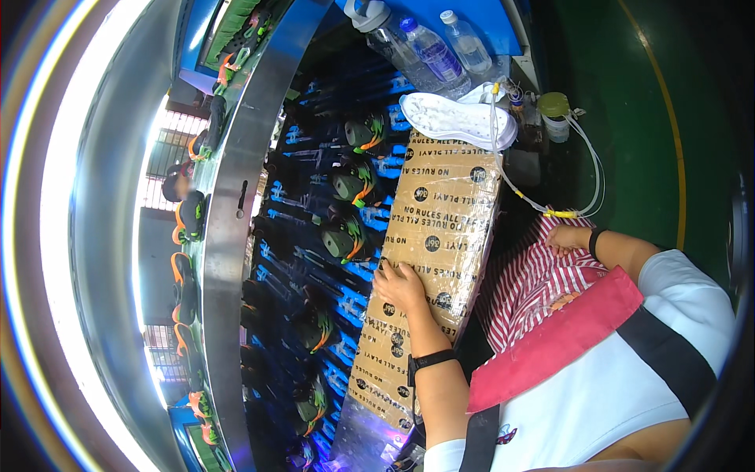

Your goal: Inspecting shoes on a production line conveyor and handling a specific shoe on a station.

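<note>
My left hand (399, 287) lies on a long board wrapped in brown printed paper and clear tape (432, 206). Its fingers are loosely spread at the board's left edge, with nothing seen in them. Beyond that edge, dark shoe uppers with green and orange trim (346, 240) sit in a row over blue-and-black conveyor parts (275, 287). My right hand (568, 238) is held against a red-and-white striped apron (523, 291), its fingers curled in. Whatever they may hold is hidden. A white shoe sole (452, 119) rests at the board's far end.
Several bottles (436, 55) stand beyond the sole. Near a jar with a yellow-green lid (555, 114), thin white tubing (602, 169) loops toward my right hand. A metal frame (236, 212) rises at left, with more shoes (187, 216) on its far side.
</note>
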{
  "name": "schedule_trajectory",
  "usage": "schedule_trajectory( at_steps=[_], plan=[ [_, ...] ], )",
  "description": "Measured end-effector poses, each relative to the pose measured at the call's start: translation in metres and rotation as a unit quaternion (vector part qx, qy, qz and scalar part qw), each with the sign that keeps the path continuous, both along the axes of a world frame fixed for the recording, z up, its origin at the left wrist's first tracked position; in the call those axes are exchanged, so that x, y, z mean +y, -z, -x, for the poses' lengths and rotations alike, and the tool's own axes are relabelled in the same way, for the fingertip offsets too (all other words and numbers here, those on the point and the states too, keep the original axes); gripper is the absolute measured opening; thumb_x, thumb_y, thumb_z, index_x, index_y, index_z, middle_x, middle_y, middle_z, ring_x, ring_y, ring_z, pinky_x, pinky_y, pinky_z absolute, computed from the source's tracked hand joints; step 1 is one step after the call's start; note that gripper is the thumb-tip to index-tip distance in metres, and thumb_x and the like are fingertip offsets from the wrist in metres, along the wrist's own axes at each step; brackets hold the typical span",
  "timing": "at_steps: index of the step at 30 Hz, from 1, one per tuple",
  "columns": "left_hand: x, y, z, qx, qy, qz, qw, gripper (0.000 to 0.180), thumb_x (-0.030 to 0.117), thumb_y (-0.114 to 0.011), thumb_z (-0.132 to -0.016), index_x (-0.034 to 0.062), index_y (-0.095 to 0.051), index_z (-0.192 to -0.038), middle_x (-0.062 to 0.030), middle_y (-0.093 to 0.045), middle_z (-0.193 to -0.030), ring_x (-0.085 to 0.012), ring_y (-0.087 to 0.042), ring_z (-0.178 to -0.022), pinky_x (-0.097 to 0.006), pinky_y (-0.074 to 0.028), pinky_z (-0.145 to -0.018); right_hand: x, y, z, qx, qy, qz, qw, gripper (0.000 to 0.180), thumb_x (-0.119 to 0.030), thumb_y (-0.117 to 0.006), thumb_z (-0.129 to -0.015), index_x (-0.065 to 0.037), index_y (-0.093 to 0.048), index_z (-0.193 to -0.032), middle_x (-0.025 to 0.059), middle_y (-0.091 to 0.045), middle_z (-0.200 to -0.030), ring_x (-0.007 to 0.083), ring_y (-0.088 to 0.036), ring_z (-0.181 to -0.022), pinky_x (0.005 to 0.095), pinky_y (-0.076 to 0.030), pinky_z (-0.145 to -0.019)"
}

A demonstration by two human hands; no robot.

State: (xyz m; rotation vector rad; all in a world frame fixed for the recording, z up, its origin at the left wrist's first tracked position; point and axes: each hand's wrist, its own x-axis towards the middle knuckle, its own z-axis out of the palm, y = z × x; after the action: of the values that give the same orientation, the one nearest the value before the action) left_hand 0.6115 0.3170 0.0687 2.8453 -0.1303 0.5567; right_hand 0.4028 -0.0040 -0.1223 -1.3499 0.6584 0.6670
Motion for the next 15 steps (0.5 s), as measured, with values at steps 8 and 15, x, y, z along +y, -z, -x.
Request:
schedule_trajectory(
  at_steps=[8, 15],
  plan=[
    [0.001, -0.003, 0.002, -0.029, -0.003, -0.018, 0.999, 0.041, 0.031, -0.051, -0.081, 0.0079, -0.055, -0.114, -0.0208, -0.046, -0.12, -0.0342, -0.039, -0.114, -0.044, -0.028, -0.097, 0.0, 0.004, -0.003, -0.014, -0.005, -0.005, 1.0, 0.018, -0.011, -0.046, -0.087, -0.002, -0.057, -0.099, 0.0122, -0.061, -0.068, 0.0171, -0.057, -0.047, 0.0257, -0.046, -0.041],
    [-0.004, -0.002, 0.001, -0.03, 0.007, -0.018, 0.999, 0.041, 0.03, -0.052, -0.08, 0.0074, -0.055, -0.114, -0.0214, -0.046, -0.119, -0.0346, -0.04, -0.113, -0.044, -0.029, -0.097, 0.001, 0.005, 0.002, 0.0, 0.004, -0.003, 1.0, 0.019, -0.009, -0.045, -0.086, -0.001, -0.056, -0.099, 0.0123, -0.061, -0.067, 0.0171, -0.057, -0.046, 0.0258, -0.046, -0.041]
  ],
)
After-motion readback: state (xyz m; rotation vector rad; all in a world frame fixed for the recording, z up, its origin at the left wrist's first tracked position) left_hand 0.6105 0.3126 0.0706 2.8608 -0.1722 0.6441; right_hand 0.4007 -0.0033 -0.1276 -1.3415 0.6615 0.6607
